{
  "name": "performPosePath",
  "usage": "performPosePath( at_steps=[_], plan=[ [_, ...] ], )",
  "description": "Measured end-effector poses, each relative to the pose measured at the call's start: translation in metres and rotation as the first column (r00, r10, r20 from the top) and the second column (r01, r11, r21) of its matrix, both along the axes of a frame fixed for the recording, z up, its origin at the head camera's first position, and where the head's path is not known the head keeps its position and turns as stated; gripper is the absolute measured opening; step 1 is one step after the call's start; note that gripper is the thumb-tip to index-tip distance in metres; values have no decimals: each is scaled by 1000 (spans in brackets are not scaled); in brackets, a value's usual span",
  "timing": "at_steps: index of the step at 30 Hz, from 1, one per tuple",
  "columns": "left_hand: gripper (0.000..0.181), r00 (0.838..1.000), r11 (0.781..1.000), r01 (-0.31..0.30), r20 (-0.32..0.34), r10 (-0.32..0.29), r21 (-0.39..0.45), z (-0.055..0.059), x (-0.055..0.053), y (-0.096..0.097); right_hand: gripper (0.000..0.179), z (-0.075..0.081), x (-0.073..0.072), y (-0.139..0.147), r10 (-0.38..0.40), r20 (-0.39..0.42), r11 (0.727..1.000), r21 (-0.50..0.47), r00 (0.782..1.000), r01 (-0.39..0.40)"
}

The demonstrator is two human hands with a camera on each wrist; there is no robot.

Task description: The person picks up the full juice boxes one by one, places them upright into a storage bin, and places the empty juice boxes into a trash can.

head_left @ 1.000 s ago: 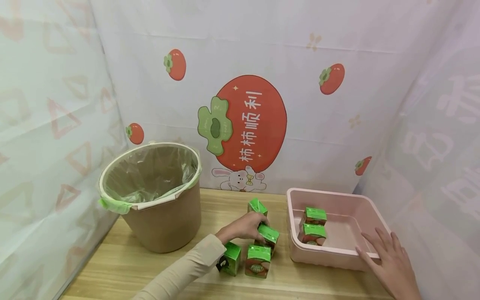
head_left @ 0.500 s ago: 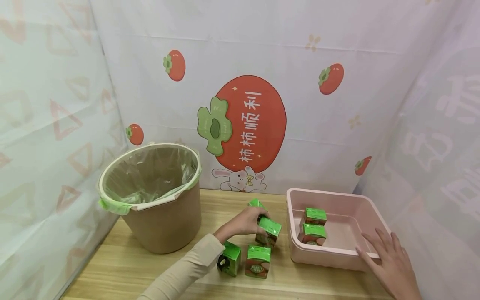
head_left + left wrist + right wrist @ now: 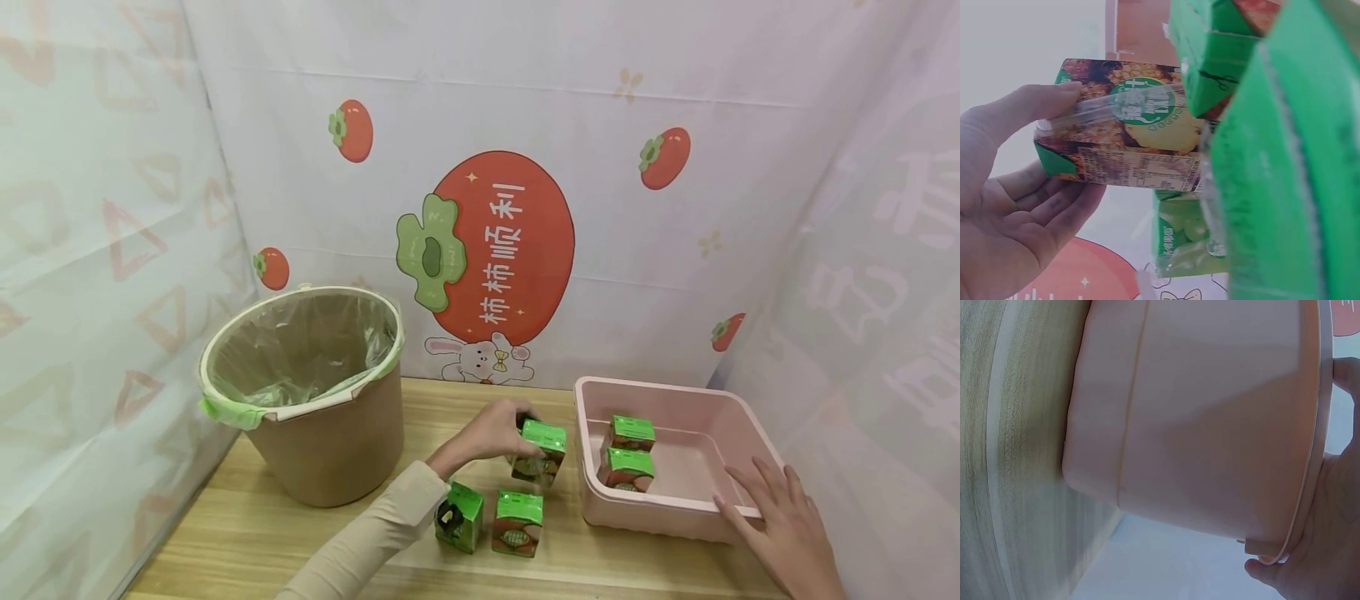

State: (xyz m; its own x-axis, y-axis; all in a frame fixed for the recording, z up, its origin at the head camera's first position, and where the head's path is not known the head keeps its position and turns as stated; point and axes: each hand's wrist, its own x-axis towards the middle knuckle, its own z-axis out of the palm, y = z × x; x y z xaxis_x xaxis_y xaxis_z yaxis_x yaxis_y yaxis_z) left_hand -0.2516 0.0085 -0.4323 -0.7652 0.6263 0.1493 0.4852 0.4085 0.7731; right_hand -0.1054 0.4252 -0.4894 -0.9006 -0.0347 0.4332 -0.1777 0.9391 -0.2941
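Clock directions are read in the head view, with the held carton at the dial's centre unless noted. A pale backdrop (image 3: 630, 275) fills the far side, its big printed persimmon (image 3: 536, 258) close to 12 o'clock. Below it spreads the wood-grained counter (image 3: 600, 571). On that, between 9 and 10 o'clock, stands the brown bucket (image 3: 330, 458), upright, lined with a clear bag (image 3: 292, 350). The pink bin (image 3: 652, 512) sits at 3 o'clock.

The right hand (image 3: 780, 517) rests on the bin's rim at the bin's own 4 o'clock, fingers spread and gripping no carton. The left hand (image 3: 491, 432) comes in from between 9 and 10 o'clock and pinches the held carton (image 3: 543, 442), a green-topped box with pineapple pictures, between thumb and fingers; whether it touches the counter I cannot tell.

Nearby on the counter stand the front carton (image 3: 517, 525), between 6 and 7 o'clock, and the side carton (image 3: 469, 529) at 8. Two more cartons (image 3: 630, 467) sit inside the bin, towards its 9 o'clock wall. In the left wrist view, a further carton (image 3: 1194, 234) shows at 5 o'clock, partly covered.
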Motion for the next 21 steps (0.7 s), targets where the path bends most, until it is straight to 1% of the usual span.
performPosePath(
  at_steps=[5, 11, 15, 21],
  plan=[
    [37, 999, 1000, -15, -31, 16, 27, 6, 0, 4, 55, 1, 0, 0, -7, 21, 1000, 6, 1000, 7],
    [39, 995, 999, -3, -97, 8, 51, 16, -2, 8, 54, 1, -1, 0, -10, 18, 1000, 14, 1000, 10],
    [39, 995, 998, 4, -102, 4, 69, 23, -3, 11, 54, 2, -2, -1, -23, 21, 999, 27, 1000, 23],
    [41, 995, 996, -3, -96, 11, 84, 35, -2, 17, 55, 2, -1, 0, -16, 6, 999, 29, 1000, 16]
  ],
)
